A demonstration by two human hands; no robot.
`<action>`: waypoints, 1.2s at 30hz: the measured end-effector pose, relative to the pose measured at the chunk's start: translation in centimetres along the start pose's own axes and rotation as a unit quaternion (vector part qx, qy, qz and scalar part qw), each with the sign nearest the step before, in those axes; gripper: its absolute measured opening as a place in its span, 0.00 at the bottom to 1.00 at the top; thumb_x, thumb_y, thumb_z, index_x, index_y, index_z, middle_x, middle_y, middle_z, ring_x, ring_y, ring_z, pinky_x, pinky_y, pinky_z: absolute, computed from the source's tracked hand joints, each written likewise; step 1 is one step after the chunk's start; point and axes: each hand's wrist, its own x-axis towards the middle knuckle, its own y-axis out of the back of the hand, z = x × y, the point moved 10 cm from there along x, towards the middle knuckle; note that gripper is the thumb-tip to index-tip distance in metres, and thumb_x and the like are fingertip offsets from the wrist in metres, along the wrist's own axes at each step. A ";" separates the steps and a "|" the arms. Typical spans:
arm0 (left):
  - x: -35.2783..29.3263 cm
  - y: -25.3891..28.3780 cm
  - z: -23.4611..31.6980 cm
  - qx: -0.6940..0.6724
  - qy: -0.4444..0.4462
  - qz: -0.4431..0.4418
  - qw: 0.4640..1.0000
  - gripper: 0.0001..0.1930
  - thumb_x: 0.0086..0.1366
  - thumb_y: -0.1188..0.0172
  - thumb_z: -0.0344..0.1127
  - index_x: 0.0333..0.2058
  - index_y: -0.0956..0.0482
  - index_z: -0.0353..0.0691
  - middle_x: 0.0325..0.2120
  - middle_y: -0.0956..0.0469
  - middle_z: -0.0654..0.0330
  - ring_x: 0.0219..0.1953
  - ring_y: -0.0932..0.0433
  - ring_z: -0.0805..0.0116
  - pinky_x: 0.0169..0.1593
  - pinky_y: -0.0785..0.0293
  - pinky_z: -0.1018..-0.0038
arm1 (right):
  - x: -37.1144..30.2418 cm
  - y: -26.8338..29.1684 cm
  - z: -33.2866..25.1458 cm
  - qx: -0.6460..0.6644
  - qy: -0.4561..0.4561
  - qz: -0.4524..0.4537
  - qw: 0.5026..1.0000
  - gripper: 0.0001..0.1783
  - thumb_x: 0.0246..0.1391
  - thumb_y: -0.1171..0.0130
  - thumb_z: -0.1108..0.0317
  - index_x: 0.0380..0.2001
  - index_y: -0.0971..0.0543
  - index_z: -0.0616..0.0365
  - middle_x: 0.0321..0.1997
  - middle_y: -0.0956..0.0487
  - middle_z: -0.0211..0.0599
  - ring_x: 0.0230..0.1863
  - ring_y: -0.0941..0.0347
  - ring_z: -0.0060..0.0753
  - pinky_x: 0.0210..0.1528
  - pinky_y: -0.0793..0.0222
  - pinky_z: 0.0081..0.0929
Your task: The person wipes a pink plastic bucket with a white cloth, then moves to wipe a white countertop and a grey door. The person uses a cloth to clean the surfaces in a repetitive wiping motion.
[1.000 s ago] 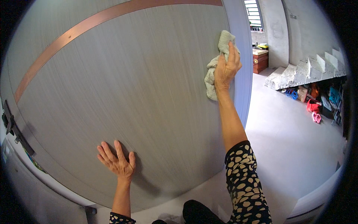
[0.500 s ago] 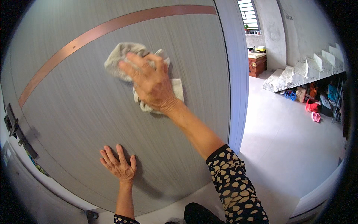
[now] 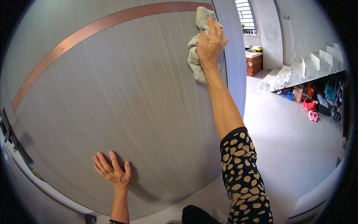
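Note:
A light grey-beige cloth [image 3: 194,59] lies bunched against the upper right part of a grey wood-grain door [image 3: 123,100]. My right hand [image 3: 211,44] grips it and presses it to the surface, close to the door's right edge and the right end of a copper-coloured strip [image 3: 112,20]. Lower down on the left, my left hand [image 3: 115,172] rests on the door with its fingers spread and holds nothing. Part of the cloth is hidden beneath my right hand.
A black door handle [image 3: 11,136] sits at the far left. Past the purplish-grey frame [image 3: 235,74] on the right is a room with concrete stairs [image 3: 298,72], a reddish-brown cabinet [image 3: 254,66], pink slippers [image 3: 313,116] and stored items under the steps.
My right hand has slid the cloth up and to the right, from the upper middle of the door to near its right edge. The left hand stays spread on the door.

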 end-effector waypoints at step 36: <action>-0.3 -0.8 -0.3 -0.003 0.007 -0.021 1.000 0.32 0.68 0.58 0.55 0.66 0.42 0.45 0.68 0.54 0.48 0.71 0.60 0.48 0.69 0.70 0.52 | -15.7 7.6 -0.8 -0.025 -0.116 -0.086 0.989 0.30 0.49 0.45 0.75 0.59 0.30 0.55 0.61 0.31 0.44 0.62 0.40 0.43 0.64 0.51 0.44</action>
